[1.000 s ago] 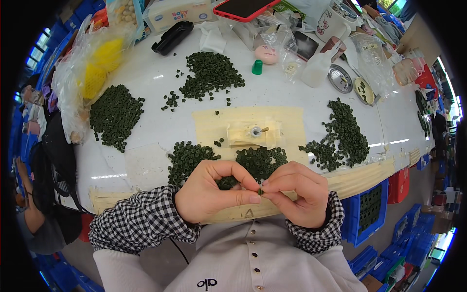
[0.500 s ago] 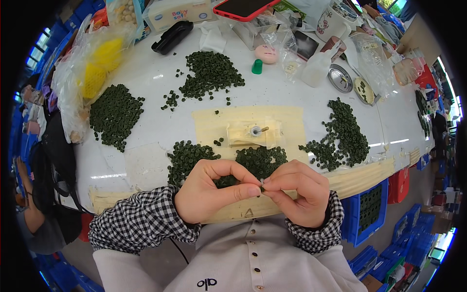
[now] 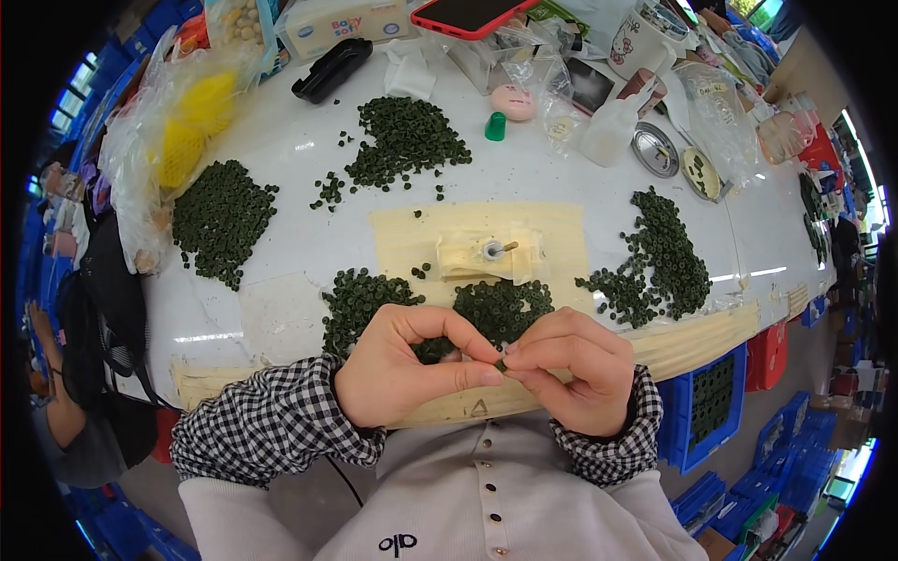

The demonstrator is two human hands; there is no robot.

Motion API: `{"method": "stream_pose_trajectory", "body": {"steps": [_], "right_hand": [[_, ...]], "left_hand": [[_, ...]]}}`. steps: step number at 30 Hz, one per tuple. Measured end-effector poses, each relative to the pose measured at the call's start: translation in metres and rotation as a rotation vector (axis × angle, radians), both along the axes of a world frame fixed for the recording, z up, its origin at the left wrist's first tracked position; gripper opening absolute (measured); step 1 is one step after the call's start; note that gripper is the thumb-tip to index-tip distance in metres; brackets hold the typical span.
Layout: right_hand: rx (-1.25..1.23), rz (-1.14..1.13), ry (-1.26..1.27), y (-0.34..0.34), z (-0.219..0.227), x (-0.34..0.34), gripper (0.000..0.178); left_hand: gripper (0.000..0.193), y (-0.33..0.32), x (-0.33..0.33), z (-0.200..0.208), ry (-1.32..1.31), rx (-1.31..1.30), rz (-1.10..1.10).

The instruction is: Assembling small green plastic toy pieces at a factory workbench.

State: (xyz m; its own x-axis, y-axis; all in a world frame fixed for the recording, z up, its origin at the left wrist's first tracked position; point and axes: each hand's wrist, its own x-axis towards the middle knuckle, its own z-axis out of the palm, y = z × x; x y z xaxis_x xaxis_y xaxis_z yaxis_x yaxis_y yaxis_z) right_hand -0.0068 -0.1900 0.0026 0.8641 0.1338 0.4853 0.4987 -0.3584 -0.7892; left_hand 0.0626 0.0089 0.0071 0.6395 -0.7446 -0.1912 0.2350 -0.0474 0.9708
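My left hand (image 3: 398, 365) and my right hand (image 3: 575, 367) meet at the table's front edge. Their fingertips pinch one small dark green part (image 3: 501, 366) between them; most of it is hidden by the fingers. Right behind my hands lie two heaps of small dark green ring-like pieces, one heap (image 3: 360, 301) at the left and another heap (image 3: 505, 309) in the middle. Beyond them a taped block (image 3: 468, 258) with an upright metal pin (image 3: 494, 251) sits on a patch of yellowish tape (image 3: 402, 234).
More green pieces lie in a left heap (image 3: 223, 220), a back heap (image 3: 407, 140) and a right heap (image 3: 664, 257). At the back are a black case (image 3: 332, 71), a red-framed phone (image 3: 477, 14) and a round tin (image 3: 654, 151). A blue crate (image 3: 706, 407) stands below the table at right.
My hands stay in nearly the same place. The fingertips have shifted slightly around the small green part, which now shows less between them.
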Motion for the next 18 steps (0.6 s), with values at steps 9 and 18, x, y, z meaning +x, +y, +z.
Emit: {"method": "stream_pose_trajectory", "body": {"steps": [9,18], "right_hand": [[-0.081,-0.081,-0.089,0.0024,0.0014,0.0021,0.020],[-0.092,-0.123,-0.130,0.0086,-0.0004,0.0008,0.020]], "left_hand": [[0.010,-0.0017,-0.0067,-0.0004,-0.098,-0.042,0.084],[0.011,-0.0007,-0.0077,-0.0017,-0.093,-0.015,0.095]]}}
